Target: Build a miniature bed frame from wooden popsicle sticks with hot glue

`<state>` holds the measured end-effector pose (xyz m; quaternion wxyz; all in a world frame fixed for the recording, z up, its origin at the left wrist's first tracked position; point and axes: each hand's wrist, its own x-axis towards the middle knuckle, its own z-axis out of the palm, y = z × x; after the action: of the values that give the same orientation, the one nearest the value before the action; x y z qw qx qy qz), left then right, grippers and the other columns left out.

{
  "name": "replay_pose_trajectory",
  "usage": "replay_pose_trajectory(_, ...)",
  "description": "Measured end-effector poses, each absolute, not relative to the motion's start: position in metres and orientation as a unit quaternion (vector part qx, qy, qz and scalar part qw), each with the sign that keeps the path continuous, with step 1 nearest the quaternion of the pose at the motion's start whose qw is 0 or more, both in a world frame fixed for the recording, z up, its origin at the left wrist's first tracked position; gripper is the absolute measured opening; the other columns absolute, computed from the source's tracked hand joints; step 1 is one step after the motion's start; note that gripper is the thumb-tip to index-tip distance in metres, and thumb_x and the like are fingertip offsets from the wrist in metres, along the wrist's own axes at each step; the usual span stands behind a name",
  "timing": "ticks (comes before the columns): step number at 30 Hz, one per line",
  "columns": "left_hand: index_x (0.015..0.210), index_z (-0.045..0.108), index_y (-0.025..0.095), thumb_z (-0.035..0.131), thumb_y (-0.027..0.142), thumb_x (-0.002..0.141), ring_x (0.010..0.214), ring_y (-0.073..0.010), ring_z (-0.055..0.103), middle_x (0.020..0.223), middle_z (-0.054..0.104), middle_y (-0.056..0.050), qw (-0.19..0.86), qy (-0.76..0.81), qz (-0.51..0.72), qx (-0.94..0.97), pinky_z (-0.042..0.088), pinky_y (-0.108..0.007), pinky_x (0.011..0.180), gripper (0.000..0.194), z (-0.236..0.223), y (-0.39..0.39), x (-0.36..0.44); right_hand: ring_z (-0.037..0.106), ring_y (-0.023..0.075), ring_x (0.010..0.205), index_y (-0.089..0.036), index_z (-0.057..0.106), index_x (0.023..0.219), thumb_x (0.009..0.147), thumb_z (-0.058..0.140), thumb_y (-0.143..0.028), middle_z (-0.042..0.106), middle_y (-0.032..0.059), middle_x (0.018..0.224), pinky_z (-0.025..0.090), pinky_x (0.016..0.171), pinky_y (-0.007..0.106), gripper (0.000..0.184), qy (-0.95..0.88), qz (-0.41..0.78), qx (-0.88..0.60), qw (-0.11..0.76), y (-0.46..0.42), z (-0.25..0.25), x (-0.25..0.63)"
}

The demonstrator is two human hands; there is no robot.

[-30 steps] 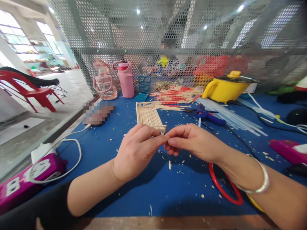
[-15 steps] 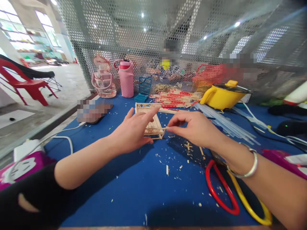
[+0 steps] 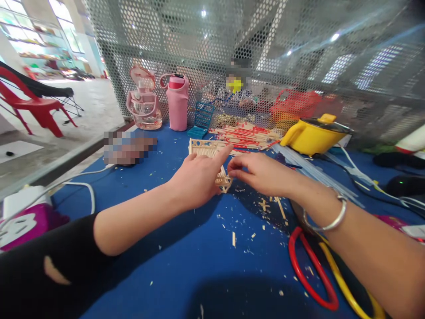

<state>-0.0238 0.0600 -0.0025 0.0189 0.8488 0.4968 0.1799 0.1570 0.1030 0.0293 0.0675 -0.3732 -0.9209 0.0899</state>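
A small rack-like frame of thin wooden sticks (image 3: 202, 149) lies on the blue tabletop, its near part hidden by my left hand (image 3: 199, 180). The index finger of that hand stretches over the frame, and the other fingers are partly out of sight behind it. At the frame's near right corner my right hand (image 3: 265, 173) pinches, thumb and forefinger closed at the end of a thin wooden stick that runs along the near edge. The fingertips cover most of what they hold. Scissors with red (image 3: 308, 270) and yellow handles lie below my right forearm, blades largely hidden.
Red-marked sticks (image 3: 247, 135) are heaped at the back beside a yellow pot (image 3: 314, 136) and clear plastic strips (image 3: 299, 166). Two pink bottles (image 3: 177, 104) and a blue stand (image 3: 202, 118) line the perforated metal screen. Wood scraps (image 3: 233, 239) litter the tabletop.
My left hand has moved slightly right and its fingers have come down closer over the stick frame. My right hand stays at the corner, still pinching. The camera view has shifted a little.
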Motion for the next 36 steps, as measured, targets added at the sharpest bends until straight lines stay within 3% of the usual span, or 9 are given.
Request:
replay_pose_trajectory(6,0.147,0.014,0.016,0.066,0.02,0.076,0.104,-0.025,0.062,0.111,0.068,-0.012,0.016,0.502,0.167,0.848,0.037,-0.046,0.099,0.088,-0.005,0.06,-0.021,0.057,0.0144,0.066,-0.019,0.067,0.079,0.083,0.053,-0.026,0.069,0.0012,0.075,0.038,0.062,0.028,0.016,-0.92,0.113,-0.375,0.018,0.115,0.038,0.151)
replay_pose_trajectory(11,0.148,0.011,0.018,0.066,0.022,0.075,0.11,-0.0258,0.06,0.111,0.068,-0.01,0.021,0.506,0.187,0.842,0.023,-0.056,0.108,0.091,-0.005,0.06,-0.021,0.049,0.0116,0.055,-0.019,0.066,0.071,0.079,0.056,-0.029,0.06,-0.0018,0.06,0.034,0.056,0.028,0.016,-0.916,0.12,-0.382,-0.015,0.12,0.049,0.147)
replay_pose_trajectory(14,0.148,0.011,0.019,0.066,0.025,0.077,0.113,-0.0263,0.058,0.111,0.067,-0.009,0.021,0.501,0.219,0.837,0.019,-0.059,0.109,0.09,-0.006,0.058,-0.022,0.049,0.0127,0.059,-0.019,0.065,0.073,0.081,0.053,-0.033,0.061,-0.0006,0.064,0.035,0.057,0.028,0.02,-0.909,0.15,-0.389,0.014,0.118,0.05,0.148)
replay_pose_trajectory(18,0.145,0.021,0.02,0.068,0.03,0.077,0.118,-0.0268,0.053,0.118,0.063,-0.009,-0.009,0.485,0.311,0.817,0.024,-0.057,0.108,0.083,-0.007,0.053,-0.023,0.051,0.0135,0.064,-0.018,0.064,0.075,0.084,0.051,-0.037,0.062,0.0008,0.069,0.037,0.062,0.028,0.025,-0.895,0.211,-0.385,0.076,0.107,0.046,0.154)
replay_pose_trajectory(23,0.14,0.03,0.022,0.063,0.02,0.082,0.105,-0.0186,0.059,0.099,0.069,0.0,-0.032,0.453,0.398,0.797,0.03,-0.048,0.109,0.066,-0.008,0.044,-0.02,0.048,0.0114,0.062,-0.018,0.062,0.074,0.085,0.052,-0.038,0.058,-0.0008,0.068,0.038,0.061,0.027,0.025,-0.861,0.274,-0.404,0.143,0.087,0.04,0.155)
replay_pose_trajectory(27,0.136,0.037,0.021,0.059,0.014,0.084,0.095,-0.0174,0.064,0.092,0.072,0.002,-0.045,0.441,0.416,0.794,0.035,-0.046,0.105,0.057,-0.007,0.034,-0.016,0.051,0.0117,0.062,-0.017,0.063,0.074,0.086,0.052,-0.035,0.061,-0.0004,0.067,0.04,0.061,0.027,0.024,-0.845,0.27,-0.423,0.183,0.072,0.038,0.154)
replay_pose_trajectory(32,0.132,0.044,0.02,0.054,0.013,0.086,0.081,-0.0166,0.064,0.084,0.071,0.0,-0.025,0.404,0.402,0.822,0.049,-0.034,0.083,0.048,-0.009,0.01,-0.019,0.064,0.0182,0.087,-0.023,0.066,0.103,0.091,0.048,-0.039,0.07,0.0042,0.098,0.051,0.077,0.032,0.027,-0.839,0.168,-0.477,0.201,0.023,0.033,0.196)
replay_pose_trajectory(36,0.129,0.05,0.022,0.051,0.014,0.088,0.085,-0.0153,0.063,0.095,0.069,-0.003,0.04,0.384,0.37,0.845,0.051,-0.03,0.079,0.042,-0.017,-0.004,-0.023,0.057,0.0319,0.116,-0.028,0.066,0.117,0.086,0.052,-0.046,0.06,0.0096,0.13,0.051,0.092,0.05,0.038,-0.84,0.0,-0.529,0.122,-0.041,0.0,0.26)
